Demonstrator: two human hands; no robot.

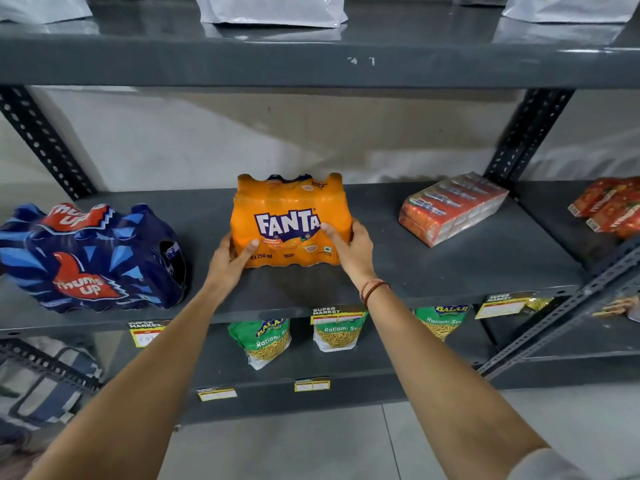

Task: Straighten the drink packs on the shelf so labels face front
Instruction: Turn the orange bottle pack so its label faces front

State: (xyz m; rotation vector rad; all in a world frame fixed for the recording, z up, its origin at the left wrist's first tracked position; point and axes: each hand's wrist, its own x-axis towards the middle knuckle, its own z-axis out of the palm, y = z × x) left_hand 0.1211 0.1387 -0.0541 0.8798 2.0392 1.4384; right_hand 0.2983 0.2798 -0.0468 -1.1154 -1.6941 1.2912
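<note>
An orange Fanta pack [287, 209] stands upright in the middle of the grey shelf [450, 271], its label turned toward me. My left hand [230, 256] grips its lower left corner, thumb on the front. My right hand [349, 249] holds its right side, thumb across the label. A blue Thums Up pack [90, 258] lies at the left, angled, its open end turned right. An orange-and-white carton pack [453, 207] lies skewed at the right, toward the back.
More red cartons [609, 206] lie on the neighbouring shelf at far right. Green snack bags [263, 341] hang on the shelf below, behind yellow price tags [145, 332]. White pouches [270, 8] sit on the top shelf. A slotted upright [519, 136] stands behind the carton pack.
</note>
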